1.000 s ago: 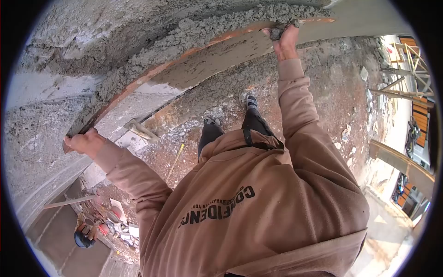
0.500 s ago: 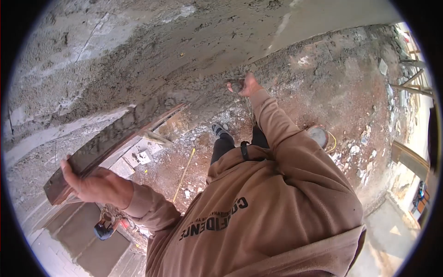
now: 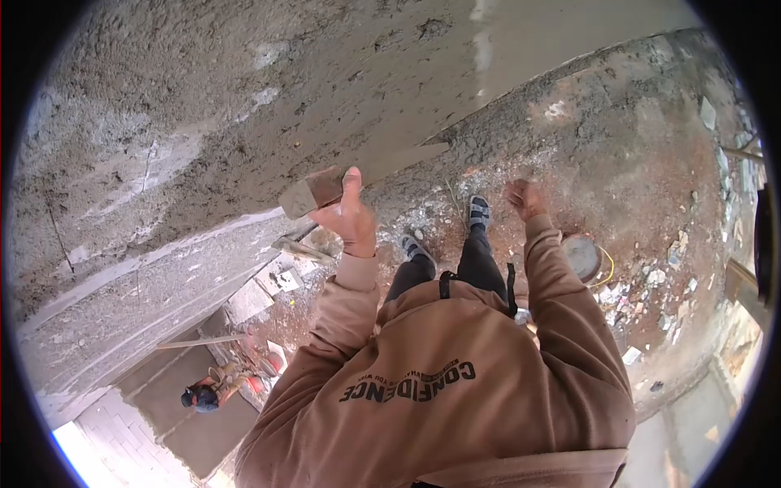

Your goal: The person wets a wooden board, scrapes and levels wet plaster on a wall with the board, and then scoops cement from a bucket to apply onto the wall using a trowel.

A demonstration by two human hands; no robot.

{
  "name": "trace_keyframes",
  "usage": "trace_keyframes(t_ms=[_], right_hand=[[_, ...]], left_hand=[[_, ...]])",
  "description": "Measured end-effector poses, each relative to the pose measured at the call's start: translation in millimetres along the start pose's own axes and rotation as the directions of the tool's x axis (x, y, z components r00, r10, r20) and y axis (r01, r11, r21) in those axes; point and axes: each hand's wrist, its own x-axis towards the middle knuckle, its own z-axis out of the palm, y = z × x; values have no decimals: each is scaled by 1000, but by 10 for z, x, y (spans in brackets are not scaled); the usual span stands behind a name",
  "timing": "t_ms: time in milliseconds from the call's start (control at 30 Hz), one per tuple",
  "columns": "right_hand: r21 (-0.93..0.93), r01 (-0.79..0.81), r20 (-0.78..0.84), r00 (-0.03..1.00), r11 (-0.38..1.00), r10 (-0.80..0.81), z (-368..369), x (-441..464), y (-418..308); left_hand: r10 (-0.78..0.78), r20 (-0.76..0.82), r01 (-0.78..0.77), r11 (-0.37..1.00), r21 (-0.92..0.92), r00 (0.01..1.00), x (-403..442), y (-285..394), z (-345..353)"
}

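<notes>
My left hand (image 3: 350, 220) is closed round a long board (image 3: 309, 193) near its left end, thumb uppermost. The board slants away to the right beside the rough, mortar-coated wall (image 3: 244, 106), its far end narrow in this view. Off to the right, my right hand (image 3: 527, 198) hangs apart from the board above the dirt ground, fingers curled. Motion blur and the curled fingers hide what it holds.
A round bucket (image 3: 581, 259) with a yellow handle is right of my legs. Rubble (image 3: 655, 276) lies beyond it. Pale slabs (image 3: 248, 299) and a wooden piece (image 3: 305, 249) lie below the wall. Another person (image 3: 203, 396) is at lower left.
The long board has come off the wall's mortar-laden edge and swung rightward with my left hand. My right hand has let go of it and moved down and right. The bucket came into view.
</notes>
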Motion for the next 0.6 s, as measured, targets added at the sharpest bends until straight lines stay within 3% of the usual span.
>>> trace_keyframes(t_ms=[67,133,200,267,367,467,600], right_hand=[[40,-154,78,985,987,151,315,-85,230],[-40,-235,162,958,971,238,768,-139,466],[55,-338,281,908,940,310,1216,-262,586],[272,-455,336,871,848,359,1657,-513,545],[457,-535,421,834,711,357,2092,-694,549],[391,-352,396,898,850,190,2305,-672,749],[351,-178,299,952,919,70,2620,-974,914]], left_hand=[[39,94,-36,999,-30,995,90,233,80],[98,146,-85,992,-91,984,237,712,68],[79,148,-51,982,-184,986,423,1213,-99],[34,180,19,959,-284,983,624,1621,-487],[15,270,101,907,-409,963,876,2044,-1248],[30,216,66,903,-425,976,1054,2116,-2101],[-39,70,69,859,-507,997,1301,1546,-3332]])
